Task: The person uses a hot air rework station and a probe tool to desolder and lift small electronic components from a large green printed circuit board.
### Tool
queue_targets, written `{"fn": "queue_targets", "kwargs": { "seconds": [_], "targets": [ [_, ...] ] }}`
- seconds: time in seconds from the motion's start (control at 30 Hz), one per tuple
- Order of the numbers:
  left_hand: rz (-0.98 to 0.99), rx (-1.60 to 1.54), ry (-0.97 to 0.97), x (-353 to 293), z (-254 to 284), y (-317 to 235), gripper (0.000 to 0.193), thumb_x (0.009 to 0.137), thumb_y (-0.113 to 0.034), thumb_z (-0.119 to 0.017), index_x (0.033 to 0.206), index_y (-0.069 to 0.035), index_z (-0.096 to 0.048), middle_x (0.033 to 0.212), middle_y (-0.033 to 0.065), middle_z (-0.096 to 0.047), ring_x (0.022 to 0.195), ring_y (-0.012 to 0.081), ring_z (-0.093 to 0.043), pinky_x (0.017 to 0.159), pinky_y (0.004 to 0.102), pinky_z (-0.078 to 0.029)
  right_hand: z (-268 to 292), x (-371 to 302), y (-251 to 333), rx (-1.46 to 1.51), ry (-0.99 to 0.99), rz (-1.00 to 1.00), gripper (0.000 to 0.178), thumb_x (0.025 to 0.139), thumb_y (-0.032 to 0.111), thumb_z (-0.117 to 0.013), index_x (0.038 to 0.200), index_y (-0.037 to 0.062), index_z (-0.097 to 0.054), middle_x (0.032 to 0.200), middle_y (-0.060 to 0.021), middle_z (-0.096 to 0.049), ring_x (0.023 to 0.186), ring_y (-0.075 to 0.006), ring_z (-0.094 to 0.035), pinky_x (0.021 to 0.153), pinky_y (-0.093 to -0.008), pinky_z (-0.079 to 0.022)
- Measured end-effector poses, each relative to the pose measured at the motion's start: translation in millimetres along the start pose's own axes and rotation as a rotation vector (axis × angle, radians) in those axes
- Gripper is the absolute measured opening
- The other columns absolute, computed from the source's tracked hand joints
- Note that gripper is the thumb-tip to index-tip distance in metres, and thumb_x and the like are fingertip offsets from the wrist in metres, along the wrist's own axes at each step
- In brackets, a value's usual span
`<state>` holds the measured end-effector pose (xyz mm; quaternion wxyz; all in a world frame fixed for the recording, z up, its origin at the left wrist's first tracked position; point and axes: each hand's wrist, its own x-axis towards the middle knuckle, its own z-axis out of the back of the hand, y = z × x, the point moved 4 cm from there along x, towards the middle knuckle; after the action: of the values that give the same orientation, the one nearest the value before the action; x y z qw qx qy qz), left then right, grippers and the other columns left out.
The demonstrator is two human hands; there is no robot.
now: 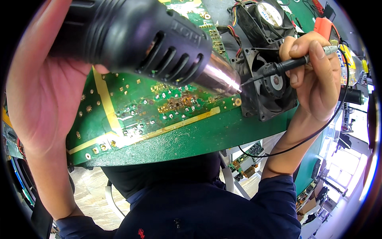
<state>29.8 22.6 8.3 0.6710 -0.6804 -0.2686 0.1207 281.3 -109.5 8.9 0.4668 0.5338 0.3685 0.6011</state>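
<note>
A heat gun (139, 46) is held up over the green board (89, 109), its long body slanted from the upper left down to the right; a black pen tool (288, 65) is slanted the other way, from the upper right down to the left; the two tips are brought close together near the board's right edge, but whether they touch cannot be told. The gun's back end is wrapped by the left hand (41, 95), with that grip closed around it; the pen tool is pinched in the fingers of the right hand (318, 75), and that hand is placed nearer to the meeting tips. The board is laid flat on the green surface (191, 145), under the gun and between the hands; a black fan (275, 82) is set just beside it, behind the pen tool; a second fan (264, 22) is seen farther back. A thin black wire (308, 141) is looped past the right arm; below, a pale floor (89, 187) is shown; at the far right, a bright window (342, 163) is seen.
</note>
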Motion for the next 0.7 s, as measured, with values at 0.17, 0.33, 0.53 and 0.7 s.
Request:
{"fn": "queue_targets", "kwargs": {
  "seconds": [0.17,0.33,0.53,0.7],
  "targets": [
    [0.012,-0.016,0.029,1.2,-2.1,0.6,0.050,0.096,-0.034,-0.019,0.118,0.007,-0.038,0.123,0.0155,-0.040,0.110,0.0171,-0.044,0.095,0.0299,-0.035,0.0,1.3,0.2,-0.015,0.039,0.018,0.029,0.092,0.020,-0.035,0.084,-0.0022,-0.051,0.048,0.0005,-0.040,0.056,-0.0092,-0.037,0.053,-0.0197,-0.027],
    [0.015,0.006,0.010,0.6,-1.5,1.1,0.050,0.096,-0.034,-0.020,0.118,0.007,-0.038,0.123,0.0152,-0.040,0.109,0.0171,-0.045,0.094,0.0301,-0.036,-0.4,-0.4,-0.6,-0.019,-0.029,-0.031,0.028,0.092,0.019,-0.034,0.084,-0.0026,-0.051,0.049,-0.0004,-0.040,0.055,-0.0091,-0.037,0.052,-0.0200,-0.027],
    [0.009,0.012,0.008,0.2,-1.6,1.4,0.050,0.096,-0.035,-0.021,0.118,0.007,-0.037,0.124,0.0154,-0.040,0.109,0.0174,-0.045,0.094,0.0306,-0.036,-1.8,-0.7,-0.6,-0.004,-0.074,-0.043,0.028,0.092,0.019,-0.034,0.083,-0.0028,-0.051,0.049,-0.0004,-0.039,0.055,-0.0091,-0.036,0.051,-0.0198,-0.027],
    [0.000,0.023,0.022,0.1,0.6,0.1,0.050,0.096,-0.035,-0.021,0.119,0.006,-0.037,0.124,0.0155,-0.040,0.109,0.0173,-0.045,0.094,0.0304,-0.037,0.5,0.5,-1.6,-0.004,-0.026,-0.024,0.028,0.092,0.019,-0.035,0.083,-0.0029,-0.051,0.048,0.0002,-0.039,0.056,-0.0092,-0.036,0.051,-0.0197,-0.027]
  ]
}}
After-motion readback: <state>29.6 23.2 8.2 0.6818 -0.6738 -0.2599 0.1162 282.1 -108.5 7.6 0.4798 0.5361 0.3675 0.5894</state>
